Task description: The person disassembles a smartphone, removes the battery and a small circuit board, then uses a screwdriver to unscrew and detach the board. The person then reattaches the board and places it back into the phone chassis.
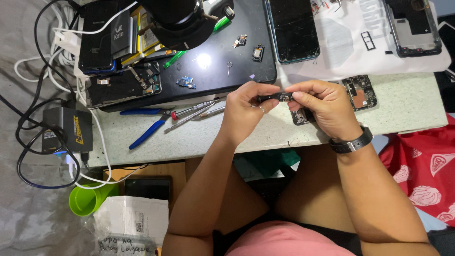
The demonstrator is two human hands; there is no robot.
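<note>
A small black part [277, 97] was up in the air over the near edge of the desk [199, 137], pinched at its ends by the left hand [246, 111] and the right hand [322, 106]. It looked like checking work. Next, a gentle, steady grip seemed needed. Blue pliers [149, 128] lay to the left.

small black phone part [277, 97], held level, above table edge
</note>
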